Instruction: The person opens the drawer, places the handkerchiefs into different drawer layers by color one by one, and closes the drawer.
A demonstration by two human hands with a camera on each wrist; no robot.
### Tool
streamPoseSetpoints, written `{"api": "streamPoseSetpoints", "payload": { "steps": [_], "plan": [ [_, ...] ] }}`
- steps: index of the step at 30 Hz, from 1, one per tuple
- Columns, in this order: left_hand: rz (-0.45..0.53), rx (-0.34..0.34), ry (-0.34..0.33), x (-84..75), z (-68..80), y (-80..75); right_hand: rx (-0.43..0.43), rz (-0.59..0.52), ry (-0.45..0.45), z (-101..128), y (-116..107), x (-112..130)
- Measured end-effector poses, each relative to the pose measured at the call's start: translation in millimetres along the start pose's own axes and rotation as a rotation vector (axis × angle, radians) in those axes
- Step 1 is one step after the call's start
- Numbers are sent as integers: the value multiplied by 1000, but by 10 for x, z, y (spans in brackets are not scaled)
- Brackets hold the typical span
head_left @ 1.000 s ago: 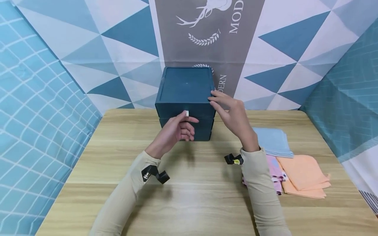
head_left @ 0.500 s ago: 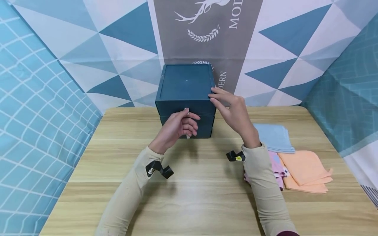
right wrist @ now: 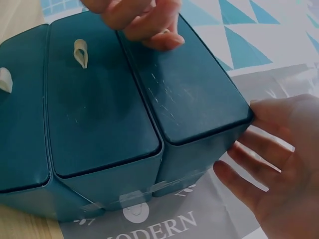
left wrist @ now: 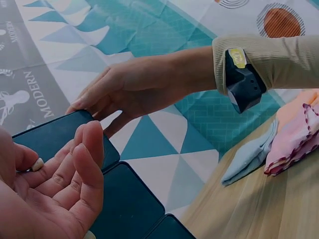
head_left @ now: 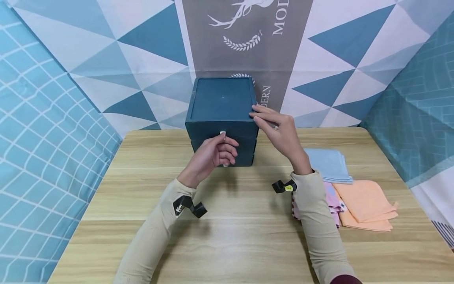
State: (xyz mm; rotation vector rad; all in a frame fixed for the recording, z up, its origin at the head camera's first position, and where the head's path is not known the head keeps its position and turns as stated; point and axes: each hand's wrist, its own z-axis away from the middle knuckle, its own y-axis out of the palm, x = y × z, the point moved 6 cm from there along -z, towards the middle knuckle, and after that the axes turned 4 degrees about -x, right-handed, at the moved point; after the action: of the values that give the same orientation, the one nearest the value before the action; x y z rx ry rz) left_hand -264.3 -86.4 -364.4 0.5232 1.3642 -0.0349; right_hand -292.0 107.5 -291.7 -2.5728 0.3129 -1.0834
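Note:
A dark teal box [head_left: 221, 104] with three drawers stands at the back middle of the wooden table [head_left: 230, 236]. My left hand [head_left: 221, 144] is at the front of the top drawer, its curled fingers pinching the small white pull tab [head_left: 222, 134]. In the left wrist view the left hand [left wrist: 60, 184] holds the tab [left wrist: 37, 164] against the box [left wrist: 55, 134]. My right hand [head_left: 260, 116] touches the box's upper right edge with straight fingers. In the right wrist view the right hand [right wrist: 269, 164] lies at the corner of the box [right wrist: 99, 109]. All three drawers look closed.
Folded cloths lie on the right of the table: light blue [head_left: 330, 165], orange [head_left: 365, 205] and pink [head_left: 331, 203], the pink one partly behind my right sleeve. The middle drawer's white tab [right wrist: 80, 52] shows. A patterned fabric backdrop [head_left: 106, 59] surrounds the table.
The view has shifted a little. Both hands stay at the box in almost the same places, the left at the top drawer's tab.

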Motion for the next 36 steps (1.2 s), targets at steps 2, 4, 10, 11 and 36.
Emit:
{"api": "streamPoseSetpoints", "payload": {
  "steps": [2, 4, 10, 11, 36],
  "plan": [
    [-4, 1, 1, 3, 11, -2, 14, -44, 20, -5, -3, 33],
    [-13, 1, 0, 12, 19, 2, 24, -73, 34, -6, -19, 100],
    [-30, 18, 3, 45, 33, 51, 29, -101, 47, 10, -89, 250],
    [-27, 19, 4, 47, 38, 56, 32, -112, 47, 9, -93, 254],
    [-11, 29, -13, 132, 335, 107, 42, -113, 9, -8, -41, 275]
  ]
}}
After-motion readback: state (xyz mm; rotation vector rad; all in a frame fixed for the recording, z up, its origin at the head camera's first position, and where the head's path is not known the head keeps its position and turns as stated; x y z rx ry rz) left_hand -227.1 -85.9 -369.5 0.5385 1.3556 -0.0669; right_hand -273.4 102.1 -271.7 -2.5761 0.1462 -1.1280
